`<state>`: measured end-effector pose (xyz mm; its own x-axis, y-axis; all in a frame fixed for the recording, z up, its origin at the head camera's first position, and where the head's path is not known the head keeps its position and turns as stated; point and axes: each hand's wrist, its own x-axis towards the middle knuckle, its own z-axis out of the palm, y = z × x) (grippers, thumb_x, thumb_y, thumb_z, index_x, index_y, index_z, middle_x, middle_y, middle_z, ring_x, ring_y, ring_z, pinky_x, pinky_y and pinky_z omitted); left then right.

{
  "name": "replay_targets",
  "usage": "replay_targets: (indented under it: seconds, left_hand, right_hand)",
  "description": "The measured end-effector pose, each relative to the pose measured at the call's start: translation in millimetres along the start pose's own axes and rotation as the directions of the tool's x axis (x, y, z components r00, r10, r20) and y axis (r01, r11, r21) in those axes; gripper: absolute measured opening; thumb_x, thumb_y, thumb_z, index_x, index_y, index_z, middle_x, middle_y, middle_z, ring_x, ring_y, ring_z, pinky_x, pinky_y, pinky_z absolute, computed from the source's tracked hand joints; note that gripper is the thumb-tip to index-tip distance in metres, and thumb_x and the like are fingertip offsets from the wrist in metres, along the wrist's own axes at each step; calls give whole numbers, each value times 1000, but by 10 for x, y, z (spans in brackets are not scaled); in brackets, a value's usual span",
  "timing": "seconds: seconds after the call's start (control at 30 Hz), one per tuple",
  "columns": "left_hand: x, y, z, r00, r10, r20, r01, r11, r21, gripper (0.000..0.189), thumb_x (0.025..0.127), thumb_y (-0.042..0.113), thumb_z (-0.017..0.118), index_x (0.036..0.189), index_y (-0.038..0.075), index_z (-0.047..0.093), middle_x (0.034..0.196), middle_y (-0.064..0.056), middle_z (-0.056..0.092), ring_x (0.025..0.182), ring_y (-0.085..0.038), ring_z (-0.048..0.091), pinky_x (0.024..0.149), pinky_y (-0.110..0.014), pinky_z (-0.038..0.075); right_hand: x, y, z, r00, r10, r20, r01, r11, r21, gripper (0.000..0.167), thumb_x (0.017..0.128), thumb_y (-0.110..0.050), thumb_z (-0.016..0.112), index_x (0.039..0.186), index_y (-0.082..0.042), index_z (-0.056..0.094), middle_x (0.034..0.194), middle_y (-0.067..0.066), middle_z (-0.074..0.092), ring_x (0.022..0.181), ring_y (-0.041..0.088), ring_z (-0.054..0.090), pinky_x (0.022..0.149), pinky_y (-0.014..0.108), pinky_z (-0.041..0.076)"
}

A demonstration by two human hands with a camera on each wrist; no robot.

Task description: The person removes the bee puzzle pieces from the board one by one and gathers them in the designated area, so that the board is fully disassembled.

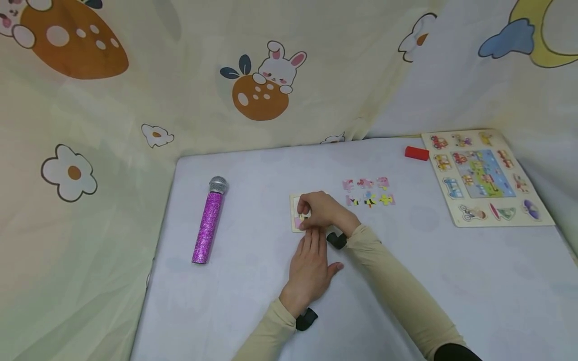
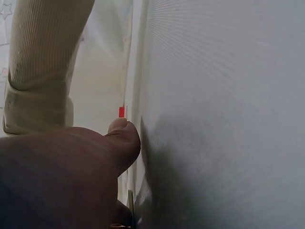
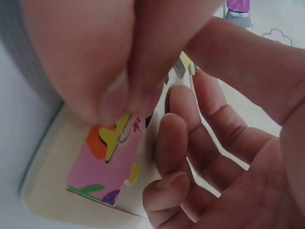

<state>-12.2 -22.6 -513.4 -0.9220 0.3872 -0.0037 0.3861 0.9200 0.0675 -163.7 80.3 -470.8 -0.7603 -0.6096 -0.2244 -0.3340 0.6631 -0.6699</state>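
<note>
Left hand [image 1: 310,271] lay flat, fingers straight, tips at the near edge of the small puzzle board [image 1: 292,214]. Right hand [image 1: 322,208] curled over it; couldn't tell if it pinched anything. Loose puzzle pieces [image 1: 370,201] sat right of the board, two left-right rows, right hand nearer.

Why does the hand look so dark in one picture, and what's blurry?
Left wrist view: the left hand looks dim, maybe facing away from the light, with a grey shadow on the white cloth. Right wrist view: the big fingers at top left look soft, probably too close to focus. Head view: fairly even light, but small puzzle pieces lose detail.
</note>
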Motion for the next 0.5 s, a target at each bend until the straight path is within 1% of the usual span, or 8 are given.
replay_targets:
  seconds: [0.17, 0.37, 0.5]
  left_hand:
    - [-10, -5, -11, 1000, 3, -10, -3, 1000, -3, 100, 100, 67, 59, 162, -7, 32, 170, -23, 33, 160, -30, 33, 126, -40, 35]
    - [-11, -10, -14, 1000, -4, 27, 5, 999, -35, 100, 100, 67, 57, 164, -6, 30, 172, -22, 30, 161, -30, 30, 127, -40, 33]
    - [-9, -12, -11, 999, -8, 40, 10, 999, -47, 100, 101, 67, 57, 164, -5, 29, 172, -23, 29, 162, -31, 29, 128, -41, 33]
  right_hand:
    - [-15, -28, 20, 1000, -3, -3, 3, 1000, 2, 30, 83, -13, 91, 103, -9, 69, 92, 3, 72, 83, 15, 63, 83, 32, 53]
    - [-18, -39, 34, 1000, -7, -6, 7, 1000, 29, 29, 84, -8, 89, 104, -9, 68, 94, 3, 72, 88, 16, 65, 85, 32, 55]
    - [-4, -27, 52, 1000, -18, -7, 18, 999, 35, 26, 86, -5, 86, 103, -11, 67, 93, 1, 70, 88, 15, 64, 83, 31, 54]
